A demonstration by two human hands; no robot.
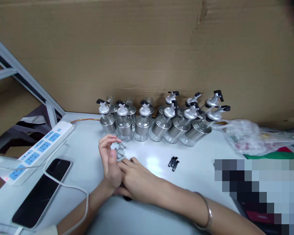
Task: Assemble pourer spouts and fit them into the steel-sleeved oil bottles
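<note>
My left hand (110, 166) is raised over the table with its palm turned inward, fingers bent and apart from the thumb. Against its lower palm press the folded fingers of my right hand (136, 179); what they grip, if anything, is hidden. A black piece (127, 198) peeks out below my hands. Just behind my left fingers lie grey-white pourer parts (120, 152), partly covered. Several small black caps (173, 163) lie to the right. Beyond stand glass bottles with metal sleeves (142, 128), many topped by white pourers (145, 109) with black caps.
On the left are a white power strip (42, 147) and a phone (42, 192), with a white cable (73, 186) crossing my left forearm. A cardboard wall (137, 49) closes off the back. Clear plastic bags (247, 135) lie at the right, by a blurred-out area.
</note>
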